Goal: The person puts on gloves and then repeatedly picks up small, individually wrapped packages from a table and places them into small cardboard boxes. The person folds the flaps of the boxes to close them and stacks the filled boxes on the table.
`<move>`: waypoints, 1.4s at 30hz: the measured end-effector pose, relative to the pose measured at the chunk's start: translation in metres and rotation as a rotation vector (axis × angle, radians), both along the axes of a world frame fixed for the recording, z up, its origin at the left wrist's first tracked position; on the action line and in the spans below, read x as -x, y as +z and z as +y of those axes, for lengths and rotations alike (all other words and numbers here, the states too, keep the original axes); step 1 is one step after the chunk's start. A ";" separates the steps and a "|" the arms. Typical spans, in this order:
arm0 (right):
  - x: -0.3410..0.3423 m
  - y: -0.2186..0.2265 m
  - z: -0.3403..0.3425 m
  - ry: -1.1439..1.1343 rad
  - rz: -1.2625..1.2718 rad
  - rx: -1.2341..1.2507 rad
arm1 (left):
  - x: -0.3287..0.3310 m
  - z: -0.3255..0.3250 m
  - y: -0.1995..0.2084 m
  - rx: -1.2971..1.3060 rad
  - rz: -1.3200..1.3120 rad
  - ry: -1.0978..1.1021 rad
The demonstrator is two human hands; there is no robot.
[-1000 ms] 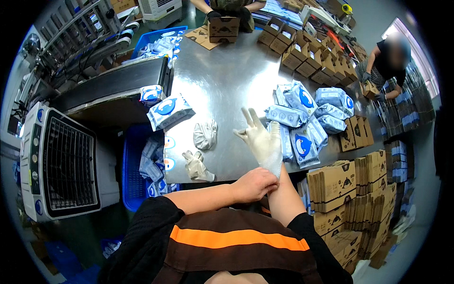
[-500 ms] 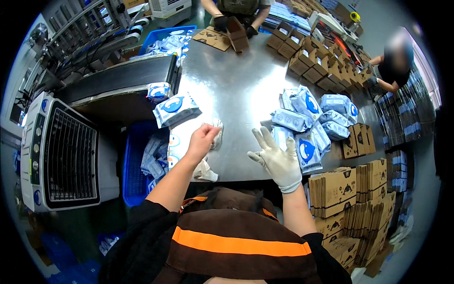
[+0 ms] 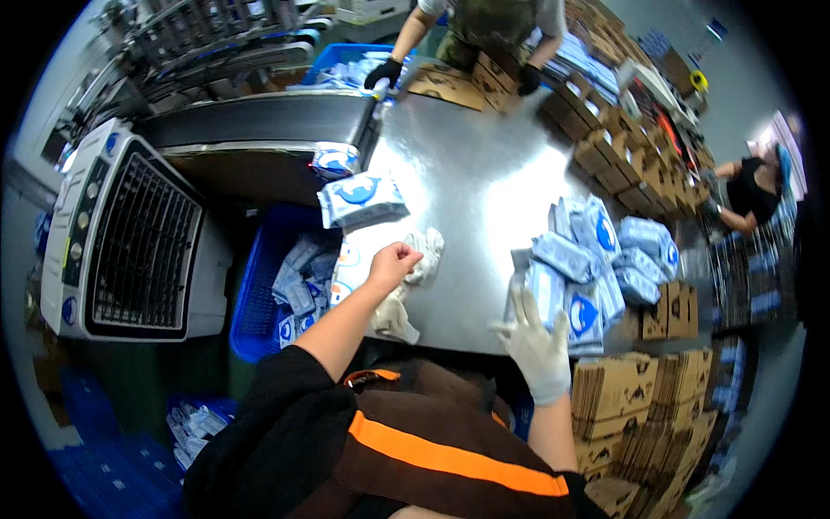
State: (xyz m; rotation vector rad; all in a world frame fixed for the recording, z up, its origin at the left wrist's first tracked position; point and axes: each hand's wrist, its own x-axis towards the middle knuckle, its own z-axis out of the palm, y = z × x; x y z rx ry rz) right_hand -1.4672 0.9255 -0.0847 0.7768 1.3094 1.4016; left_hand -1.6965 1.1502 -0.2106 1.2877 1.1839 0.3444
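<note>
My bare left hand (image 3: 394, 263) is closed, its fingertips pressed together against the edge of a crumpled white glove (image 3: 427, 253) on the metal table (image 3: 467, 164). Whether the fingers pinch the glove is hidden. A second piece of pale cloth (image 3: 393, 321) lies by my left wrist. My right hand (image 3: 534, 353), in a white glove, has its fingers stretched out at the near edge of a pile of blue-and-white soft packs like wet wipes (image 3: 566, 258); nothing is in its grasp. One more such pack (image 3: 361, 199) lies beyond my left hand, beside the conveyor's end.
A conveyor (image 3: 268, 119) ends at the table's left, above a blue crate (image 3: 246, 324) of packs. Left of it stands an air cooler (image 3: 130, 242). Flat cartons (image 3: 605, 389) are stacked at the near right, open boxes (image 3: 614, 156) beyond. A co-worker's black-gloved hand (image 3: 383, 74) is across the table.
My right hand has moved down and right to the pile's near edge. My left hand stays by the glove. Across the table, the co-worker's hand has moved left toward the conveyor. My view has shifted.
</note>
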 end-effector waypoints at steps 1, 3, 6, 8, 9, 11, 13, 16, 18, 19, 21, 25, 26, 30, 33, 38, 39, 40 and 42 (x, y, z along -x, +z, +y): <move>0.002 -0.001 -0.009 0.086 -0.327 -0.034 | -0.008 -0.001 0.004 -0.066 0.141 0.062; 0.001 -0.009 -0.024 0.300 -0.893 -0.176 | -0.019 -0.007 0.002 -0.325 0.420 -0.224; 0.011 -0.022 -0.047 0.540 -1.227 -0.385 | -0.032 0.004 -0.119 -0.573 0.618 -0.325; 0.013 -0.021 -0.060 0.559 -1.361 -0.284 | -0.056 0.017 -0.083 -0.503 0.419 -0.137; 0.018 -0.015 -0.059 0.542 -1.374 -0.188 | -0.054 0.025 -0.065 -0.463 0.294 -0.015; 0.016 -0.013 -0.051 0.441 -0.912 0.025 | -0.025 0.041 -0.028 -0.531 0.093 0.252; 0.009 -0.021 -0.025 0.284 0.027 0.325 | 0.047 0.056 0.010 -0.577 -0.105 0.506; 0.012 -0.033 0.000 0.258 0.207 0.455 | 0.150 0.092 0.102 -0.659 -0.399 0.723; 0.019 -0.036 0.017 0.269 0.395 0.462 | 0.244 0.106 0.166 -0.780 -0.441 0.871; 0.021 -0.047 0.025 0.242 0.599 0.508 | 0.302 0.118 0.184 -0.870 -0.512 0.937; 0.016 -0.084 0.037 0.062 1.304 0.723 | 0.399 0.128 0.240 -1.044 -0.332 1.082; 0.025 -0.154 0.064 -0.736 2.916 1.228 | 0.621 0.134 0.303 -1.162 0.015 1.376; 0.036 -0.154 0.071 -0.625 2.828 1.230 | 0.659 0.128 0.312 -1.176 0.037 1.398; -0.004 -0.241 0.106 -2.043 3.812 0.718 | 0.641 0.176 0.276 -1.136 0.385 1.250; 0.083 -0.159 0.126 -1.348 3.354 0.529 | 0.448 0.141 0.228 -0.988 0.194 0.841; 0.165 -0.096 0.166 -0.663 2.548 0.445 | 0.170 -0.017 0.124 -1.177 -0.289 -0.306; 0.170 -0.091 0.173 -0.573 2.313 0.354 | 0.145 -0.036 0.124 -1.184 -0.292 -0.343; 0.174 -0.089 0.182 -0.524 2.116 0.258 | 0.127 -0.042 0.114 -1.091 -0.274 -0.274; 0.173 -0.087 0.198 -0.515 1.847 0.129 | 0.100 -0.037 0.090 -0.892 -0.201 -0.141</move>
